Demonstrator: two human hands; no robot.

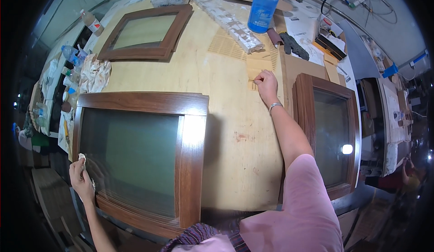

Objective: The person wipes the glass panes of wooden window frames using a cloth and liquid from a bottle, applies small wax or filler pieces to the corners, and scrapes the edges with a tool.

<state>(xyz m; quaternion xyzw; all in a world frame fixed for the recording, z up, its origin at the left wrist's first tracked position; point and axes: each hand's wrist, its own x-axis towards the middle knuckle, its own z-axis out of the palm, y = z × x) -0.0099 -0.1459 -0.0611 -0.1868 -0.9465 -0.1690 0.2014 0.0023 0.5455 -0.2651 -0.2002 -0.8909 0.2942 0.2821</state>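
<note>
A brown wood-framed glass panel (191,175) lies on the work table in front of me. At its left edge, my left hand (81,182) is closed around a crumpled white cloth (82,156), which shows above the fingers and beside the palm. Farther off, right of the panel, my right hand (267,86) reaches to a tan sheet of paper (259,63) on the table. Its fingers are pinched together at the sheet's lower end. The palm hides part of what they grip.
Another framed panel (181,19) lies at the far left; stacked frames (304,112) are at the right. A paint-smeared board (226,21), a blue bottle (263,10) and a dark glove (294,46) sit at the back. Stained cloth (95,73) and bottles line the left edge.
</note>
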